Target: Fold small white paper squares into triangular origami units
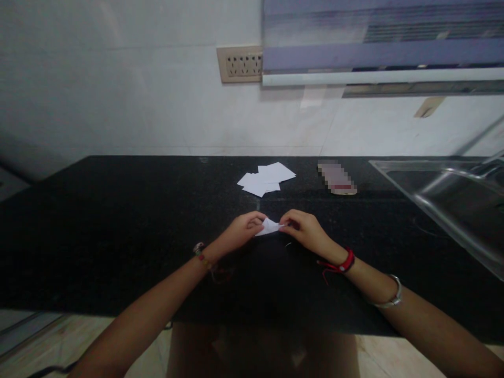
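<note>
A small folded piece of white paper (270,226) is held between my two hands, just above the dark countertop (118,220). My left hand (247,227) pinches its left side, the thumb toward me. At the right tip, my right hand (301,226) grips the paper between thumb and fingers. The paper has a pointed peak near its upper left and narrows to the right. Beyond my hands lie several loose white paper sheets (262,184), overlapping one another on the counter.
Right of the sheets lies a phone-shaped object (337,177), blurred out. A steel sink (444,181) is set into the counter's right end. A thin white sliver (289,244) rests near my right hand. On the tiled wall are a socket panel (242,64) and a purple panel (315,31).
</note>
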`<state>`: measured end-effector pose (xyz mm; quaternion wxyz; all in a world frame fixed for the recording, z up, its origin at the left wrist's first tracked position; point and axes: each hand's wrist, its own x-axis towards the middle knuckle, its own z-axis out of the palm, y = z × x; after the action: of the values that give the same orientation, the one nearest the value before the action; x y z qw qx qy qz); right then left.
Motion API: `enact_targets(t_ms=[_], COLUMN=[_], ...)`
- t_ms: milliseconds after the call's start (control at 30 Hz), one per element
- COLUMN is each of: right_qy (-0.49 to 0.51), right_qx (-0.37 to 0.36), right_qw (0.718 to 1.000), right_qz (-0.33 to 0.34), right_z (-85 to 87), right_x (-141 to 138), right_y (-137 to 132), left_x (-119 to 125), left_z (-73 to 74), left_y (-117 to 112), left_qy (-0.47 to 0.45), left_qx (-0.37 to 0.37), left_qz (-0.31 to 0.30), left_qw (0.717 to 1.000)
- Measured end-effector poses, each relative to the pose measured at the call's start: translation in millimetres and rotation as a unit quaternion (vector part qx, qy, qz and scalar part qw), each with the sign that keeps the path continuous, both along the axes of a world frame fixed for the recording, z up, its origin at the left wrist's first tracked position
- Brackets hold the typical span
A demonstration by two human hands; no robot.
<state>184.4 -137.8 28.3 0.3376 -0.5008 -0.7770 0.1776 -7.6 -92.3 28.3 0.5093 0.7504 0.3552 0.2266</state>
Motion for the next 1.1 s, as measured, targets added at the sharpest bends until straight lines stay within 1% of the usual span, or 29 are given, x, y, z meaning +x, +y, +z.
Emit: enact_targets(t_ms=[167,267,367,433,600,700,800,900,1000,1100], right_qy=[-0.020,-0.003,0.014,0.017,-0.005,-0.012,0.012,0.037,0.058,0.056], right_qx=[0.047,0.045,0.016,0.001,-0.002,-0.019,-0.081,-0.115,-0.117,-0.085], right_qw=[0.998,0.999,1.000,1.000,1.000,1.000,0.996,0.991,0.991,0.995], right_qz=[0.045,0.027,-0.006,-0.014,-0.019,0.001,0.036,0.051,0.043,0.016], right_z=[2.1,2.6,0.9,-0.5,-2.6,-2.8,-1.9,-2.3,-5.1,-6.8], right_x=[0,0,0,0,-4,-5,-5,-4,-3,-2], right_y=[0,0,0,0,1,1,1,1,2,3], left_x=[1,1,0,-1,-1,0,0,0,0,0], left_z=[10.4,12.4,8.3,4.6,-1.3,-3.9,-5.6,-5.7,-4.1,-0.6], left_y=[-8,-12,-9,-7,-6,-7,-7,-6,-5,-5], left_qy=[0.050,0.056,0.046,0.045,0.105,0.115,0.118,0.113,0.088,0.078], left_qx=[0.050,0.065,0.073,0.085,0.178,0.212,0.211,0.168,0.141,0.139], left_qz=[-0.013,-0.011,-0.015,-0.024,-0.048,-0.050,-0.039,-0.007,0.002,-0.011], left_qw=[0.997,0.996,0.996,0.995,0.977,0.969,0.970,0.979,0.986,0.987])
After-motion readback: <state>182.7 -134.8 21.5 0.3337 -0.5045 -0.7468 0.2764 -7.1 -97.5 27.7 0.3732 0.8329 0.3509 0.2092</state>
